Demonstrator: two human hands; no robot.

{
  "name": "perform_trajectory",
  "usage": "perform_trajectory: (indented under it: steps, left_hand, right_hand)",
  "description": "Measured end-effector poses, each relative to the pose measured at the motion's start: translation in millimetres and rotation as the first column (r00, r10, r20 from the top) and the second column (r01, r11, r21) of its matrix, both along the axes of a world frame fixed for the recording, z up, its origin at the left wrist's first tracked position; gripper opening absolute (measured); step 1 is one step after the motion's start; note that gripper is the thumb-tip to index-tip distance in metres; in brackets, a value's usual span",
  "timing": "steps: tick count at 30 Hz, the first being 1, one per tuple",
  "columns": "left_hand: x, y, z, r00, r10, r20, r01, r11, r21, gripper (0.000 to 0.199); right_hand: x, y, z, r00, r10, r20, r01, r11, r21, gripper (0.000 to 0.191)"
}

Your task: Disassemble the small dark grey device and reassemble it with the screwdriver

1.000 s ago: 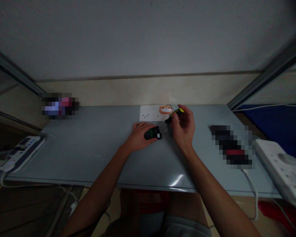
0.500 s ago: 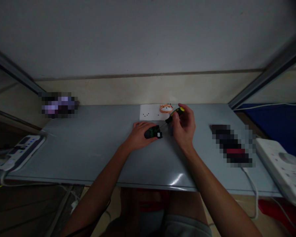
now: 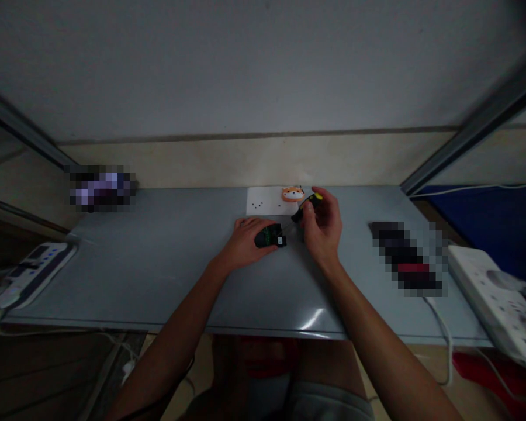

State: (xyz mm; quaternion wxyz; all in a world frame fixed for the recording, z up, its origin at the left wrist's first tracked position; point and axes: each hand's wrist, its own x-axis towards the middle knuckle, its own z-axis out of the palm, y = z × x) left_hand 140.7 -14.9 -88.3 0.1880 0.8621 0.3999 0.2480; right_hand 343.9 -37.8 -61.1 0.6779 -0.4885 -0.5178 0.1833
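A small black device with a green circuit board (image 3: 269, 235) lies on the grey table, with my left hand (image 3: 248, 241) closed around its left side. Its exact kind is unclear. My right hand (image 3: 323, 225) grips a black and yellow screwdriver (image 3: 307, 207), whose thin shaft slants down left to the device's right end. Whether the tip sits in a screw is too small to tell. Just behind, several tiny dark screws (image 3: 257, 205) rest on a white sheet (image 3: 269, 193), along with an orange and white animal-faced item (image 3: 293, 195).
A white power strip (image 3: 499, 298) stands at the table's right edge, another strip (image 3: 35, 275) at the left. A blurred dark object (image 3: 405, 254) with a white cable (image 3: 440, 324) lies right of my right hand. A blurred purple item (image 3: 103, 188) sits back left.
The whole view has shifted slightly. My hands, the screwdriver and the device keep nearly the same positions relative to one another.
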Motion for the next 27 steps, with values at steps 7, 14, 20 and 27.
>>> perform_trajectory:
  steps: [7,14,20,27]
  left_hand:
    - [0.2,-1.4,2.2,1.0,-0.009,0.001,0.009,1.0,-0.005,0.052]
    - [1.0,-1.5,1.3,1.0,0.005,0.014,-0.005,1.0,0.005,0.048]
    - [0.6,-0.4,-1.1,1.0,-0.009,0.023,0.008,1.0,0.019,0.049]
    - [0.9,-0.7,-0.6,1.0,0.002,0.012,-0.002,1.0,0.013,0.049]
  right_hand:
    - [-0.3,0.7,-1.4,1.0,-0.004,0.026,0.004,1.0,-0.001,0.036]
    - [-0.6,0.5,-5.0,0.996,0.009,0.084,-0.01,1.0,0.011,0.038]
    - [-2.0,-2.9,-2.1,0.992,0.033,0.118,-0.035,0.999,0.012,0.036]
    - [-2.2,-4.1,-2.0,0.987,0.031,0.16,-0.034,0.999,0.019,0.036]
